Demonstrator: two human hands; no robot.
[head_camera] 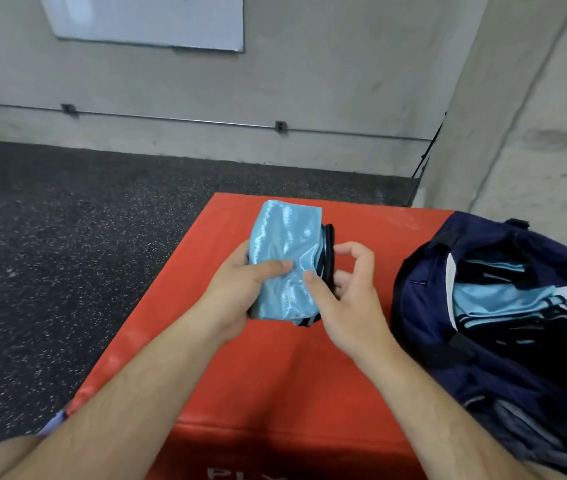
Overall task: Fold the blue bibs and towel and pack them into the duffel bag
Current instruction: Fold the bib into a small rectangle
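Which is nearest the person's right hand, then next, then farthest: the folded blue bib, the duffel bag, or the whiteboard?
1. Folded blue bib: touching the right hand.
2. Duffel bag: to its right.
3. Whiteboard: far wall, upper left.

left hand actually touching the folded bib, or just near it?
Touching. Head view: the left hand grips the folded blue bib, thumb flat across its front, fingers wrapped round its left edge.
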